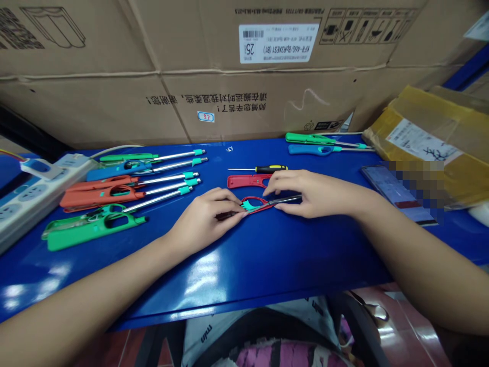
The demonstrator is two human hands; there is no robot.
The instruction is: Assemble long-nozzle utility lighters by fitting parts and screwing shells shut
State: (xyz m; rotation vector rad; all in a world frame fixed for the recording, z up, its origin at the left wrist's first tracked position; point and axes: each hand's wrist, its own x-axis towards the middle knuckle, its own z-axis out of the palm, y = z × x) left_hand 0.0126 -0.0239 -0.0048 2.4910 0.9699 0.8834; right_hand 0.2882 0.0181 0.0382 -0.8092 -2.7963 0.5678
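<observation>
Head view: person at a blue table, both bare hands meeting near its middle. Left hand has thumb and fingers drawn nearly together, pinching the handle end of a red lighter. Lighter lies on its side between the hands, inner side showing, green trigger visible, metal tube pointing right. Right hand half curled over the tube, thumb below, forefinger apart and above; cannot tell whether it grips the tube or only steadies it.

Just beyond: red cover, its right end behind the right fingers. Behind that, a black-and-yellow screwdriver, shaft to the left. Left side: row of green, blue and orange lighters, mostly tubes rightward, beside a white power strip. Far right: green lighter and blue lighter, near a taped box. Phone lies before the box. Large carton stands behind, printing upside down.
</observation>
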